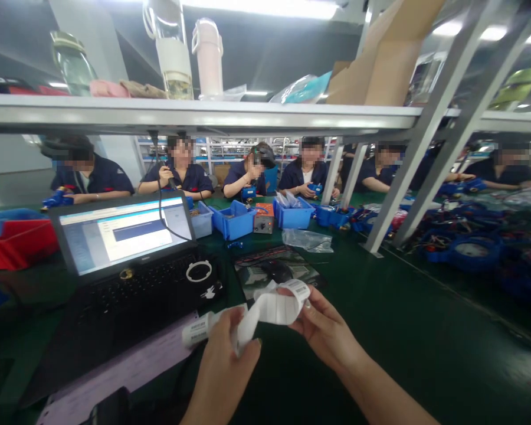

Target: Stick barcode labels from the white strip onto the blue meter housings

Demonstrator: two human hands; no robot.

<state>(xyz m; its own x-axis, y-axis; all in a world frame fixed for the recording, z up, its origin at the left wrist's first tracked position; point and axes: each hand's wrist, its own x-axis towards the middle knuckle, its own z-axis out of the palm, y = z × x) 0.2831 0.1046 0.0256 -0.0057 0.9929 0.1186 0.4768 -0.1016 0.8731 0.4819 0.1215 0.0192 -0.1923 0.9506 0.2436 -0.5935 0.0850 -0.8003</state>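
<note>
Both my hands hold a white strip of printed labels (272, 307) above the green table. My left hand (228, 354) pinches the lower left end, where the strip is rolled into a small tube. My right hand (323, 327) grips the upper right end, where barcode stickers show. The strip curls loosely between the two hands. Just beyond it lies a black mouse (278, 270) on a printed mouse pad (305, 271).
An open black laptop (128, 260) with a lit screen stands at the left, a white ring (199, 271) on its keyboard. Blue bins (234, 221) and a red bin (17, 242) line the table. Several people in dark uniforms sit opposite. A slanted metal frame post (407, 177) rises at the right.
</note>
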